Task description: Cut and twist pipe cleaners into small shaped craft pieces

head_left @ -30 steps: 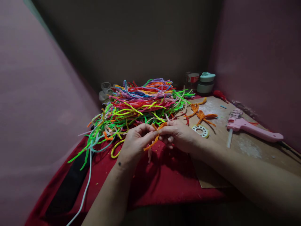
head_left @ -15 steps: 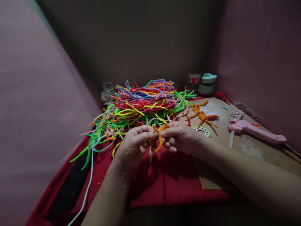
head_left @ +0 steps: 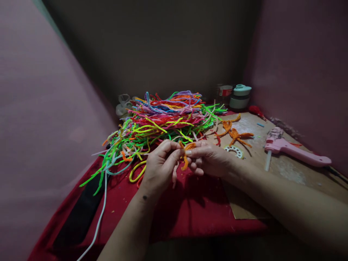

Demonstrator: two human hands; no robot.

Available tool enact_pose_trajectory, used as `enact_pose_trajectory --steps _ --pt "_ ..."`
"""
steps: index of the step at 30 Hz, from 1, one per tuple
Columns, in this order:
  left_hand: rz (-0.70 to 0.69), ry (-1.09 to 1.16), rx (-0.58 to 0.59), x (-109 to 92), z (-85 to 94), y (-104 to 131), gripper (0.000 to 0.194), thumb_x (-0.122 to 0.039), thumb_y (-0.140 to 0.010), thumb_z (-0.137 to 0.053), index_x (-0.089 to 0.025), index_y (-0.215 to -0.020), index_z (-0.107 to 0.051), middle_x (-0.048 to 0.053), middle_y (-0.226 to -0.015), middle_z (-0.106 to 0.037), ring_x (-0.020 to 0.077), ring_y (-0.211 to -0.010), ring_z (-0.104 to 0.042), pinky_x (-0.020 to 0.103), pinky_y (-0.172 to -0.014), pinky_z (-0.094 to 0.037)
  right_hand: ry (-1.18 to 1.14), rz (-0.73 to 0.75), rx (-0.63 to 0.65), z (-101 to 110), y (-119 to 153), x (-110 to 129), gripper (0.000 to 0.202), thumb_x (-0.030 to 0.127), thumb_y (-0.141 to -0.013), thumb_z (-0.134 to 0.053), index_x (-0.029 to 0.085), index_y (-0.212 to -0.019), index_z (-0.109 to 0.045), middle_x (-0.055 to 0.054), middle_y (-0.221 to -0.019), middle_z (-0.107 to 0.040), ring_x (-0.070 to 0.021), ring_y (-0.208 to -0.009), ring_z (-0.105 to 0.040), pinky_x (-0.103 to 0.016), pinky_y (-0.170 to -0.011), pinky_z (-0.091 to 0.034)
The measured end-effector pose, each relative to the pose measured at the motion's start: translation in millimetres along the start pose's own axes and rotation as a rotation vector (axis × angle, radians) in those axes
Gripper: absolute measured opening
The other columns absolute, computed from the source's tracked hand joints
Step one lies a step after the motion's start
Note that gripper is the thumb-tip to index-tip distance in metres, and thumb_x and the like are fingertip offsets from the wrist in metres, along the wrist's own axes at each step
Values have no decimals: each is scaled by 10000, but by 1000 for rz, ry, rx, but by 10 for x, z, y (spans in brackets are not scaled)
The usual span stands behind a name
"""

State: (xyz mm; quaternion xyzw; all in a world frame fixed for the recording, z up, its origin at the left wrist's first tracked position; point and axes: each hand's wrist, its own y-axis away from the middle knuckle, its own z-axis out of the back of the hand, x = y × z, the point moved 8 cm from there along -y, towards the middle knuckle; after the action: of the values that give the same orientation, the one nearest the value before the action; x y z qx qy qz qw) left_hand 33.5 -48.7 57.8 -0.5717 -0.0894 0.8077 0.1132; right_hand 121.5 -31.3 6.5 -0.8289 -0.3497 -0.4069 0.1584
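An orange pipe cleaner [head_left: 185,164], bent into loops, is pinched between my two hands over the front of the table. My left hand [head_left: 163,163] grips its left side between thumb and forefinger. On the other side, my right hand [head_left: 208,156] pinches it with thumb and forefinger, the lower fingers curled beneath. One end of the orange piece hangs down between the hands. Just behind them lies a large heap of coloured pipe cleaners [head_left: 165,121]. Bent orange pipe cleaner shapes [head_left: 236,136] rest on the board to the right.
A pink glue gun [head_left: 296,150] with a clear glue stick lies on the brown board [head_left: 244,203]. Near it is a white ring with holes [head_left: 234,151]. A teal-lidded jar [head_left: 239,97] stands behind. At left, a white cable [head_left: 101,217] crosses a black flat object [head_left: 78,217] on red cloth [head_left: 190,224].
My left hand has turned and shifted slightly right and up, its fingers closer to the right hand. More of a yellow loop shows beside it. The right hand has hardly moved.
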Motion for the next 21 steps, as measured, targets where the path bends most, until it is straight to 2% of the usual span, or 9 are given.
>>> enact_pose_trajectory --steps 4,10,13,16,19,21 --pt "-51 -130 -27 -52 -4 32 137 -273 -808 -508 -179 -707 -511 -16 -694 -492 100 -636 -456 200 -611 -368 -27 7 15 -5 -1 8 56 132 -663 -605 92 -637 -577 -4 -487 -570 -62 -390 -477 -147 -333 -386" --pt "-38 -65 29 -115 -23 9 166 -270 -832 -455 -177 -699 -489 -25 -629 -486 101 -582 -454 212 -595 -374 -55 -9 35 -20 4 2 71 136 -660 -629 84 -685 -588 -4 -518 -577 -62 -412 -493 -146 -344 -397" --pt "-16 -206 -31 -90 195 11 160 -295 -824 -464 -178 -727 -512 -14 -646 -525 117 -608 -489 221 -608 -382 -65 -20 27 -16 5 3 84 141 -673 -631 82 -679 -571 -7 -524 -573 -60 -413 -491 -147 -347 -393" --pt "15 -557 -72 53 539 69 159 -323 -806 -482 -184 -797 -559 11 -747 -579 148 -708 -524 240 -666 -382 -66 -9 40 -19 2 18 99 150 -688 -639 88 -711 -564 -2 -533 -566 -61 -417 -486 -152 -349 -392" --pt "125 -909 26 372 796 178 161 -311 -786 -480 -179 -831 -561 46 -835 -593 183 -774 -541 273 -698 -379 -66 13 47 -14 0 40 103 147 -692 -641 91 -726 -562 0 -552 -560 -59 -418 -476 -156 -350 -390" --pt "194 -1039 93 579 876 258 149 -289 -777 -470 -178 -843 -544 57 -847 -593 194 -791 -548 278 -691 -383 -69 32 54 -17 1 59 89 141 -696 -634 94 -705 -558 3 -556 -549 -55 -416 -465 -155 -349 -386"
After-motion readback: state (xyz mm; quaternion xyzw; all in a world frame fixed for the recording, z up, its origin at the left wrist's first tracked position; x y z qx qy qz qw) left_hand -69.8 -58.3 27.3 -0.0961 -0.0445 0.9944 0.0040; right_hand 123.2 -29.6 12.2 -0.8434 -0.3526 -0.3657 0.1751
